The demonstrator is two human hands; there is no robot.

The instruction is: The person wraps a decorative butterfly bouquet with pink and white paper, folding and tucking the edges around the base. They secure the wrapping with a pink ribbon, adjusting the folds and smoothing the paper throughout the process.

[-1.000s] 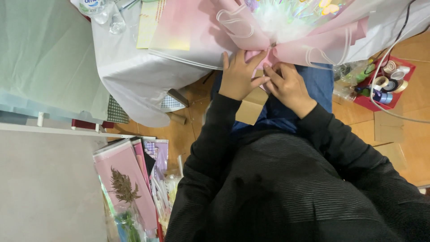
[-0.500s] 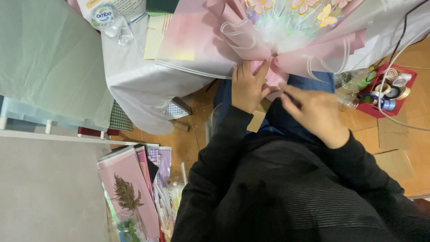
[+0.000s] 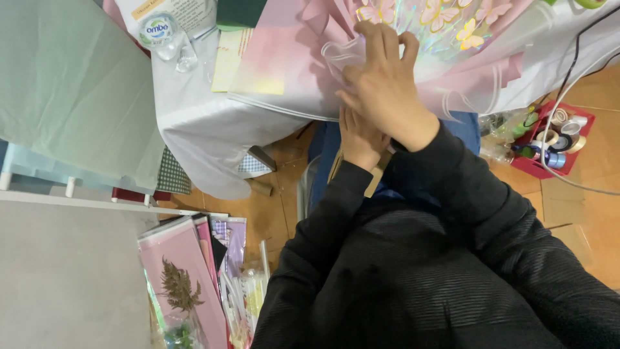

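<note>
The bouquet (image 3: 413, 58) lay on the table (image 3: 194, 123), stem end toward the person; the right hand (image 3: 387, 90) pressed flat on its pink wrap, nearer the blooms, while the left hand (image 3: 358, 139) pinched the neck just below

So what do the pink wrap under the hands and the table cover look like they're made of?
The pink wrap looks like matte paper or thin plastic sheet: it holds crisp folds and flat panels. I cannot tell which. The clear inner layer with butterflies looks like iridescent film, glinting in rainbow tints. The table cover seems soft white cloth, draping in loose folds.
</note>
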